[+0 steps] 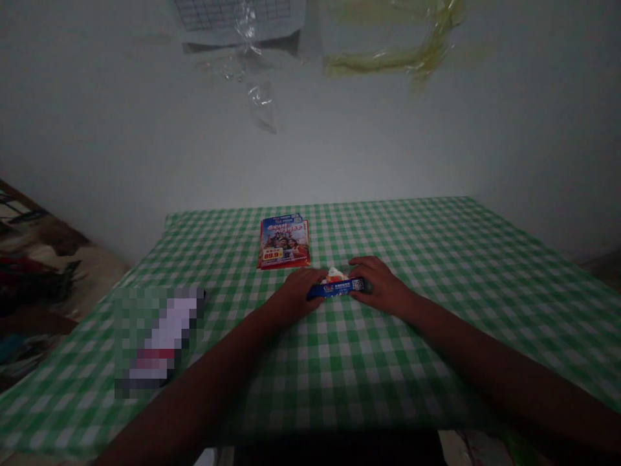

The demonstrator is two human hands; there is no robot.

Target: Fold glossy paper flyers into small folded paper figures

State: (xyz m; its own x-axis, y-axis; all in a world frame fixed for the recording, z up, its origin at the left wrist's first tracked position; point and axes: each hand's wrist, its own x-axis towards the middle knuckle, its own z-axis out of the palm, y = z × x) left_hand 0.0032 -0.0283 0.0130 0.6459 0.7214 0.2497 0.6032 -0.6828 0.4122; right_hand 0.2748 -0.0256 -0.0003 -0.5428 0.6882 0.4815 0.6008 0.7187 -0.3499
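A partly folded leaflet (339, 287) lies low over the middle of the table. Its blue strip with white print and a QR code faces me, and a white and orange part rises behind the strip. My left hand (297, 296) grips its left end, fingers on top and thumb at the near edge. At the other end my right hand (383, 286) holds it between curled fingers and thumb. Just beyond my left hand rests a small stack of printed flyers (284, 243), blue and red, marked 89.9. Fingers hide both ends of the leaflet.
A green and white checked cloth (388, 382) covers the table. To the left lies a long pixelated object (167, 336) that I cannot identify. A pale wall (378, 149) with taped paper and peeling tape stands behind. Assorted items (39, 278) sit beyond the table's left edge.
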